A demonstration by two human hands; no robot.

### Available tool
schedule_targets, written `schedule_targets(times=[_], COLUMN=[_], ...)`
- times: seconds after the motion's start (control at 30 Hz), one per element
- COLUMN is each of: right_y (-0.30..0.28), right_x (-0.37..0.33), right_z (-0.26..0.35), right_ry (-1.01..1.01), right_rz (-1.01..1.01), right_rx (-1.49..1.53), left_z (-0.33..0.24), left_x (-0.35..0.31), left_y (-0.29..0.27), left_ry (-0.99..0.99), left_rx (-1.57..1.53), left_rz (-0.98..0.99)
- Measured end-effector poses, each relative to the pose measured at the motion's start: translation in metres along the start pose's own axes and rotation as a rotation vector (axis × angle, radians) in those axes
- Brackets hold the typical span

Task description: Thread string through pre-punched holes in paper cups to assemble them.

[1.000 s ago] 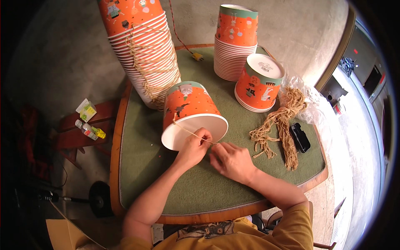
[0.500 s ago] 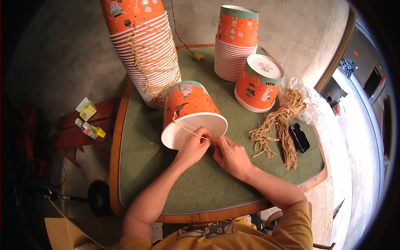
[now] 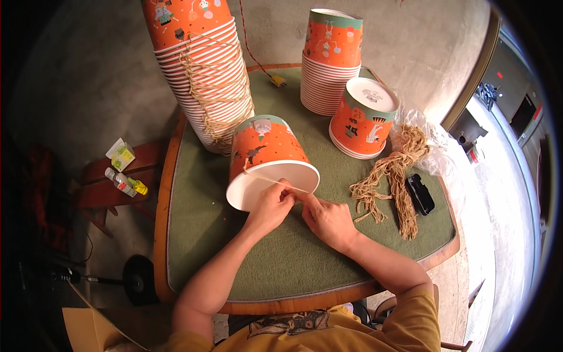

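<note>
An orange paper bucket (image 3: pixel 264 146) with a green base band and printed figures lies tilted on the table, its white mouth toward me. From the upper left of its rim a thin tan string (image 3: pixel 264 178) stretches across the mouth to my fingers. My left hand (image 3: pixel 271 205) is closed in a pinch on the string, in front of the mouth. Beside it, my right hand (image 3: pixel 329 223) is also closed, thumb and forefinger pinched at the string near the rim's right side. The fingertips of both hands nearly meet, and the string's end is hidden among them.
A tall string-laced bucket stack (image 3: pixel 205 88) rises at the far left. Another stack (image 3: pixel 331 64) and a low upturned one (image 3: pixel 363 120) stand at the back right. A tan string bundle (image 3: pixel 404 176) lies right, by a black case (image 3: pixel 421 194) and clear plastic bag (image 3: pixel 437 152).
My fingers have shifted slightly, and the string now passes over my left fingertips toward my right forefinger. The bucket has hardly moved.
</note>
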State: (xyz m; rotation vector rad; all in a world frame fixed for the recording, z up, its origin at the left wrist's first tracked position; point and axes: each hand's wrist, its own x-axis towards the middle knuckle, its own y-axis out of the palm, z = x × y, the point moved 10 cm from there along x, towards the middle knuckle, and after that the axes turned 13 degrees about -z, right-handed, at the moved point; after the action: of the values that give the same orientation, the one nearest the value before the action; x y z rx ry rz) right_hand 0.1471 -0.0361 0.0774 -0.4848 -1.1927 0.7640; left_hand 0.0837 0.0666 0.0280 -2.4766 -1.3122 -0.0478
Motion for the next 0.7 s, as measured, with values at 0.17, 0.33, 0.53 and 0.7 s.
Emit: schedule_targets(times=[0.17,0.33,0.53,0.7], right_y=[0.012,0.026,0.027,0.033], right_x=[-0.004,-0.007,-0.005,-0.004], right_z=[-0.009,-0.023,-0.028,-0.034], right_ry=[0.079,0.204,0.29,0.34], right_rz=[0.08,0.104,0.05,0.073], right_rx=[-0.024,0.035,0.106,0.136], left_z=[0.005,0.006,0.011,0.021], left_x=[0.0,-0.002,-0.003,-0.001], left_y=[0.001,0.002,0.003,0.004], left_ry=[-0.038,-0.026,-0.042,-0.055], left_rx=[0.035,-0.013,-0.091,-0.179], left_rz=[0.031,0.026,0.046,0.074])
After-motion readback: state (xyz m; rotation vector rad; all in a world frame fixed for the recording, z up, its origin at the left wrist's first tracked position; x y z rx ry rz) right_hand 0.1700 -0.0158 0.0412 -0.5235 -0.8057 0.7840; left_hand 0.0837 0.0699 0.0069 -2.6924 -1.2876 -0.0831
